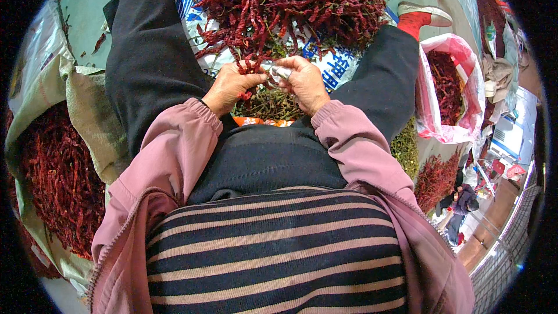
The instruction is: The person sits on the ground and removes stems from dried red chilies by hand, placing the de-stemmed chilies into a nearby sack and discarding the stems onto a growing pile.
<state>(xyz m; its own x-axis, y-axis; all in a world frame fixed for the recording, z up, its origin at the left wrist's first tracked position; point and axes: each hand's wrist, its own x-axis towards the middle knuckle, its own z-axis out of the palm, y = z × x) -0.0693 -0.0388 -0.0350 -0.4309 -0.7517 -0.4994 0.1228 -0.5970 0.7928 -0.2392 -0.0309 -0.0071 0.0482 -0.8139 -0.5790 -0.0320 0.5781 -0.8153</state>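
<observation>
Between my legs, a large heap of dried red chili peppers (287, 0) lies on white printed sacking (335, 67). My left hand (231, 85) grips a few dried chilies (248, 67) between thumb and fingers at the near edge of the heap. Close beside it, my right hand (303, 80) is shut on a small shiny metal piece (280, 73), whose exact kind I cannot tell; its fingertips are near the held chilies. Below both hands lies a pile of dry chili stems (270, 104), with an orange printed edge (263, 121) showing beneath it.
A large open woven sack (89, 117) of red chilies stands at the left. To the right are a pink and white bag (475, 104) with chilies, a greenish pile (406, 148) and a reddish pile (436, 181). Another person (464, 203) is farther off at the lower right.
</observation>
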